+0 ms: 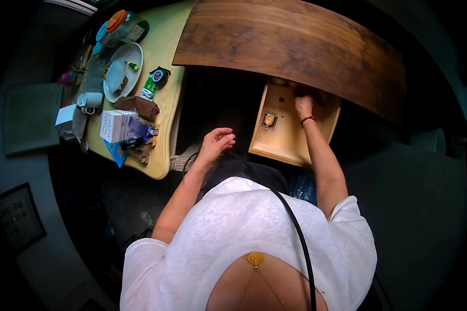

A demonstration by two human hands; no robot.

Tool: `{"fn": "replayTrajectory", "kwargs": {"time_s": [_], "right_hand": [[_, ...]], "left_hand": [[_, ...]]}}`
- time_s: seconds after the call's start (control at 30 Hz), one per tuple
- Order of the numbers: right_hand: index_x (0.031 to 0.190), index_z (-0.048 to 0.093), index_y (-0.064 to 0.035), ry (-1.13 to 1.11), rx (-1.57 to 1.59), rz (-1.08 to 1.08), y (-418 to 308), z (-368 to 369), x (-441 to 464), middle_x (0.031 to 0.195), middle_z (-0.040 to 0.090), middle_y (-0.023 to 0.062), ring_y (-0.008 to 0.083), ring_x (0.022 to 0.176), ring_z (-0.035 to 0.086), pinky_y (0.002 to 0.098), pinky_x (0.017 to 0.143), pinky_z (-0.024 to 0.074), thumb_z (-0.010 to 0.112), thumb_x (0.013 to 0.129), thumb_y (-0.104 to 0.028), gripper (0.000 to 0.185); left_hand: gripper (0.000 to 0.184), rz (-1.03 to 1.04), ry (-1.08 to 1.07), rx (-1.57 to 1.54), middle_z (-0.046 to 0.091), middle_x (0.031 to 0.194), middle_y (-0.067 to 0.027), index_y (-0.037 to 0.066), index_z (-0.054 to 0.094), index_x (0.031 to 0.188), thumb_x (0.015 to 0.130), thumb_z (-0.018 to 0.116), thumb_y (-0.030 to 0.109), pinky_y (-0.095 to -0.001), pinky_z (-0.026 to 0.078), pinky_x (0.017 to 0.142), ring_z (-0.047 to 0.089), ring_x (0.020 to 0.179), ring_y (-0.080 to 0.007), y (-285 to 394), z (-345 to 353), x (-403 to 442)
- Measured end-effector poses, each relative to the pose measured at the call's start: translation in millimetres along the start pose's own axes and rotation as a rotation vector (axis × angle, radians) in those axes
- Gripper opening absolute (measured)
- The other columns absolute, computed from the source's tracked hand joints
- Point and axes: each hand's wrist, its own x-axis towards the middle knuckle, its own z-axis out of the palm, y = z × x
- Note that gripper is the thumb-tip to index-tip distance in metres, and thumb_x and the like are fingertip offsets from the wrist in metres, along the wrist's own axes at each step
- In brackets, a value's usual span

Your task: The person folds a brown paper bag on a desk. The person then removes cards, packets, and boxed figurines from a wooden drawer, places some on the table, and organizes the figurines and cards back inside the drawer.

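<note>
A light wooden drawer (pixel 290 147) is pulled out from under a dark wooden tabletop. My right hand (pixel 304 106), with a dark red bead bracelet at the wrist, reaches into its back right part. The fingers there look curled in beside a dark brown thing (pixel 319 97) in the shadow; what they hold is hidden. On the left side of the drawer lies a small clear box with a golden-brown item (pixel 269 120) in it. Another brownish item (pixel 279 81) is at the back under the tabletop edge. My left hand (pixel 217 144) hovers left of the drawer, fingers loosely bent, holding nothing.
The dark tabletop (pixel 285 36) overhangs the drawer. On the left, a pale yellow table (pixel 166 119) carries a white oval plate (pixel 135 54), an orange-lidded jar (pixel 127 26), a white mug (pixel 90 100), a brown cloth (pixel 140 106) and a white box (pixel 115 126). A black cable (pixel 298 230) crosses my shirt.
</note>
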Motion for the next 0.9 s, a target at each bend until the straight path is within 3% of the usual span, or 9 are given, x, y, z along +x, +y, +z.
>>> {"fn": "replayTrajectory", "kwargs": {"time_s": [0.13, 0.23, 0.43, 0.5, 0.53, 0.67, 0.73, 0.77, 0.9], "right_hand": [[0.088, 0.062, 0.005, -0.125, -0.109, 0.116, -27, -6, -1, 0.093, 0.058, 0.0286, 0.039, 0.091, 0.058, 0.0407, 0.079, 0.0461, 0.059, 0.073, -0.031, 0.039], [0.108, 0.056, 0.004, 0.009, -0.138, -0.011, 42, 76, 29, 0.116, 0.051, 0.0262, 0.0354, 0.114, 0.046, 0.0365, 0.1, 0.0322, 0.055, 0.079, -0.032, 0.046], [0.105, 0.053, 0.0064, -0.362, -0.148, 0.295, -71, -46, -17, 0.11, 0.049, 0.0338, 0.0398, 0.107, 0.048, 0.0421, 0.09, 0.0402, 0.062, 0.073, -0.028, 0.048], [0.1, 0.051, 0.0073, -0.021, -0.094, 0.221, -66, -56, -45, 0.106, 0.048, 0.0329, 0.0419, 0.103, 0.048, 0.0439, 0.087, 0.0413, 0.063, 0.072, -0.024, 0.044], [0.096, 0.049, 0.0082, 0.311, -0.037, 0.137, -64, -60, -56, 0.103, 0.047, 0.0321, 0.044, 0.098, 0.049, 0.0456, 0.084, 0.0424, 0.064, 0.071, -0.02, 0.04], [0.094, 0.046, 0.0094, 0.485, -0.014, 0.228, -52, -69, -62, 0.105, 0.042, 0.0296, 0.0452, 0.095, 0.05, 0.0475, 0.081, 0.0437, 0.063, 0.072, -0.016, 0.038], [0.098, 0.048, 0.0107, 0.348, -0.077, 0.393, -46, -66, -50, 0.109, 0.044, 0.0328, 0.0462, 0.094, 0.05, 0.0485, 0.079, 0.0437, 0.061, 0.072, -0.019, 0.042], [0.086, 0.057, 0.0085, 0.272, -0.212, 0.381, -20, -57, -33, 0.1, 0.053, 0.0315, 0.0434, 0.087, 0.056, 0.0477, 0.074, 0.0461, 0.061, 0.07, -0.018, 0.032], [0.079, 0.064, 0.0051, -0.091, -0.537, 0.269, 9, -53, -3, 0.086, 0.062, 0.0266, 0.0358, 0.082, 0.061, 0.0471, 0.072, 0.0471, 0.065, 0.068, -0.027, 0.034]], "left_hand": [[0.033, 0.004, -0.01, -0.002, 0.061, 0.093, -0.0095, -0.002, 0.053, 0.109, 0.082, 0.063, 0.014, -0.022, 0.049, 0.069, 0.06, 0.08, -0.0135, 4, 4, 2], [0.033, -0.01, -0.022, 0.012, 0.061, 0.092, -0.0088, -0.001, 0.053, 0.108, 0.081, 0.063, 0.016, -0.0229, 0.048, 0.07, 0.06, 0.08, -0.0134, 7, 9, 5], [0.033, -0.017, -0.071, 0.016, 0.061, 0.093, -0.01, -0.002, 0.053, 0.108, 0.082, 0.061, 0.016, -0.023, 0.049, 0.069, 0.06, 0.079, -0.0141, 8, 16, 15], [0.032, -0.017, -0.079, 0.015, 0.061, 0.093, -0.0103, -0.002, 0.053, 0.108, 0.082, 0.061, 0.016, -0.0231, 0.049, 0.069, 0.06, 0.079, -0.0143, 9, 18, 17], [0.032, -0.014, -0.083, 0.012, 0.061, 0.093, -0.0105, -0.002, 0.053, 0.108, 0.083, 0.06, 0.016, -0.0231, 0.049, 0.069, 0.06, 0.079, -0.0143, 9, 18, 17], [0.031, -0.023, -0.092, 0.018, 0.061, 0.093, -0.0108, -0.002, 0.053, 0.108, 0.083, 0.06, 0.015, -0.0233, 0.05, 0.069, 0.06, 0.079, -0.0143, 5, 17, 18], [0.031, -0.028, -0.089, 0.023, 0.061, 0.093, -0.0108, -0.002, 0.053, 0.108, 0.083, 0.06, 0.015, -0.0234, 0.049, 0.069, 0.06, 0.079, -0.0144, 5, 18, 18], [0.031, -0.036, -0.084, 0.027, 0.061, 0.093, -0.0109, -0.003, 0.053, 0.108, 0.083, 0.059, 0.015, -0.0234, 0.049, 0.069, 0.06, 0.079, -0.0144, 5, 18, 16], [0.031, -0.024, -0.091, 0.033, 0.061, 0.093, -0.0102, -0.003, 0.053, 0.108, 0.083, 0.059, 0.015, -0.0237, 0.049, 0.07, 0.06, 0.079, -0.0143, 9, 18, 13]]}}
